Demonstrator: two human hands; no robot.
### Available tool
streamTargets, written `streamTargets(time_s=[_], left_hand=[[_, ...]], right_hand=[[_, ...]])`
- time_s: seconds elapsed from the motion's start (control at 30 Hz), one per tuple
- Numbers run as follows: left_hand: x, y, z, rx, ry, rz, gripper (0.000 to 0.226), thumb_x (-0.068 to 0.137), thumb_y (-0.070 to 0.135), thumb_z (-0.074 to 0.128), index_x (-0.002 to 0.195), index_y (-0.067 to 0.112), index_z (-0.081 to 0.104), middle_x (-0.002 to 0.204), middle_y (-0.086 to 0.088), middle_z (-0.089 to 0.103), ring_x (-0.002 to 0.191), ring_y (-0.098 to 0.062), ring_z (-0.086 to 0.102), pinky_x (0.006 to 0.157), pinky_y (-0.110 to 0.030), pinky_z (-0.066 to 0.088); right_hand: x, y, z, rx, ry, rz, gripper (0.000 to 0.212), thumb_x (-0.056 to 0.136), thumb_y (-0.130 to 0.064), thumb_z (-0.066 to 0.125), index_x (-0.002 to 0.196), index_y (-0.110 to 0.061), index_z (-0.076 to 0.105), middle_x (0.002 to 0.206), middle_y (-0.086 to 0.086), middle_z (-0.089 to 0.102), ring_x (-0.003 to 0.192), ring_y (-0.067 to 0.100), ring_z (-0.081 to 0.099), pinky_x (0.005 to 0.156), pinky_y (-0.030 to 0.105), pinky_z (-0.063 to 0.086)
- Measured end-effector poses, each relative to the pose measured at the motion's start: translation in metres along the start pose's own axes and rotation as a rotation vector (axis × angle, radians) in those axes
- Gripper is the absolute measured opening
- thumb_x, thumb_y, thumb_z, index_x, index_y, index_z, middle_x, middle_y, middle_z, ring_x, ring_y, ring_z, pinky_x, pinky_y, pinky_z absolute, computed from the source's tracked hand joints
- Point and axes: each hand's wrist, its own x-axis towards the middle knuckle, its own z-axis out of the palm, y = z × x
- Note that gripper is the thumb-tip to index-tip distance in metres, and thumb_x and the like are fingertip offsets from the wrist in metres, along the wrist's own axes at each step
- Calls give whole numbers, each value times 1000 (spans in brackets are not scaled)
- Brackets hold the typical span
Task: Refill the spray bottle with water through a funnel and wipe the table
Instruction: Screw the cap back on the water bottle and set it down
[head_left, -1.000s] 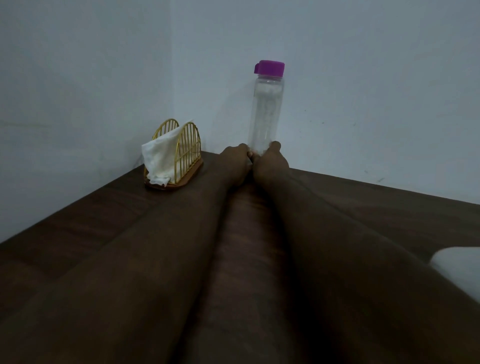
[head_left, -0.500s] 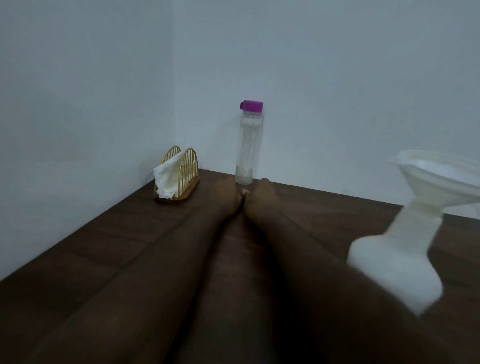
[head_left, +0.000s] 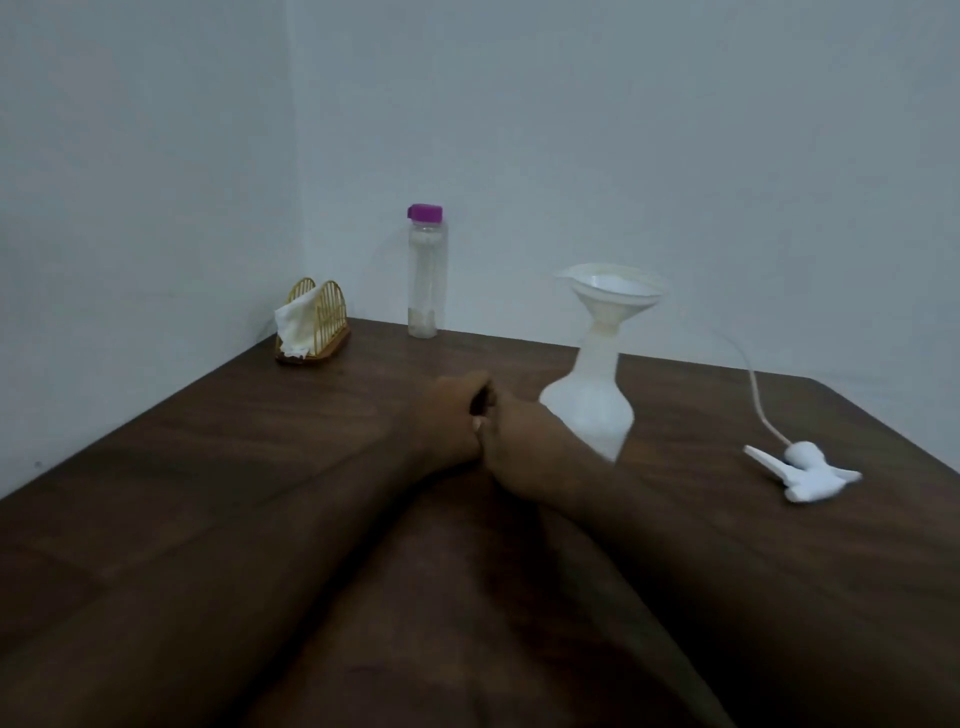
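Both the left hand (head_left: 448, 418) and right hand (head_left: 522, 447) rest loosely curled, touching, empty, on the dark wooden counter (head_left: 208, 467) beside the white plastic spray bottle (head_left: 592, 410).

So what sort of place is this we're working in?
Likely a plain room in a home or small office: a dark wooden table set into a corner of bare pale walls, with a napkin holder and a water bottle on it.

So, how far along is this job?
Done: spray head off, funnel in the spray bottle. In hand: nothing; left hand and right hand rest on the table. Left: water bottle is capped, so pouring, then wiping.
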Motion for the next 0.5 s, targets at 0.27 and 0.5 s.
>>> streamTargets(time_s=[0.27, 0.5], left_hand=[[-26, 33, 20, -307, 161, 150, 75, 62, 82, 63, 120, 37, 48, 105, 21, 56, 96, 6, 54, 77, -14, 44], [3, 78, 47, -531, 189, 84, 80, 64, 78, 62, 126, 32, 46, 112, 20, 55, 102, 0, 55, 74, -11, 38]], right_hand=[[-73, 64, -49, 400, 673, 125, 10, 90, -29, 66, 84, -22, 70, 78, -11, 69, 75, 3, 63, 63, 22, 46], [-43, 81, -49, 664, 502, 255, 66, 85, -41, 73, 139, -14, 46, 129, 0, 59, 116, 15, 58, 90, 28, 50]])
